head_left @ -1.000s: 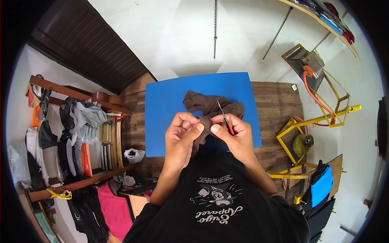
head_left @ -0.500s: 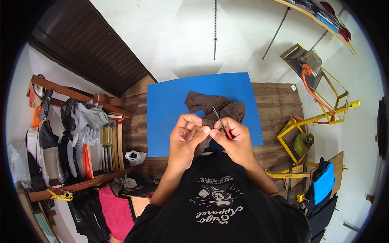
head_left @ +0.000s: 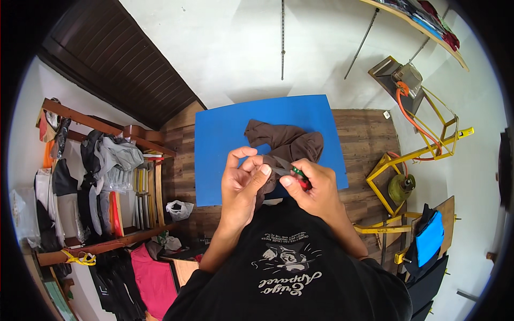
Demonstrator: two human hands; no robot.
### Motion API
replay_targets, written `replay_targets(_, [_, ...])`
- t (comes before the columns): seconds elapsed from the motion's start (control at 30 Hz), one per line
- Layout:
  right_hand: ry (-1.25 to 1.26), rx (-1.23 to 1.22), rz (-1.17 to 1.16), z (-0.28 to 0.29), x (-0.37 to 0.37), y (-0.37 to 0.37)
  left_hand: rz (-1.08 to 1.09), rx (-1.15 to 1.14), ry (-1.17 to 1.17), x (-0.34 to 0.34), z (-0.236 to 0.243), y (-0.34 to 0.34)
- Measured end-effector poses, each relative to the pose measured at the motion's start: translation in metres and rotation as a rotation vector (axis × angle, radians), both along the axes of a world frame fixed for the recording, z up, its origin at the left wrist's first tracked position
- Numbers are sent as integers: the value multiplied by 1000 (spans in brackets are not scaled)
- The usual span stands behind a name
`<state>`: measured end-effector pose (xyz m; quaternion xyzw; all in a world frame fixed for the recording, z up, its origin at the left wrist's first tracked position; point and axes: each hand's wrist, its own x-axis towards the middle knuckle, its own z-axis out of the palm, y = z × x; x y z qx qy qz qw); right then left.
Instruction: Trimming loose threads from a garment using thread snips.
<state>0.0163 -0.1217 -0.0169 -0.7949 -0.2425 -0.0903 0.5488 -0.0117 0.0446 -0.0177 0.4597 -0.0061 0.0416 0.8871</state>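
A brown piece of cloth [head_left: 286, 140] lies crumpled on a blue tabletop [head_left: 219, 134], its near part gathered up toward my hands. My left hand [head_left: 239, 190] pinches an edge of the cloth between thumb and fingers. In my right hand [head_left: 319, 188] is a small pair of scissors [head_left: 282, 170] with red and green on the handles. Their blades point left, across the cloth and close to my left thumb tip. Whether the blades touch the cloth is too small to tell.
Shelves [head_left: 107, 242] with clothes, bags and rolls stand on the left. At right is a yellow metal frame [head_left: 415, 158] with an orange hose and a green gas cylinder [head_left: 400, 191]. A white plastic bag [head_left: 179, 209] sits on the wooden floor.
The scissors have swung from pointing up and away to pointing left toward my left hand. My right fingers have shifted round the handles, and the right thumb has moved away from the left one.
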Motion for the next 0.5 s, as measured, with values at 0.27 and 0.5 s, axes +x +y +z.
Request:
replay_targets(0.27, [-1,-68,-3,5,-5,-1,-25,27,-49,0,0,-1])
replay_targets(0.5, [-46,-73,-13,1,-3,-3,-4,64,38,-1,4,-6])
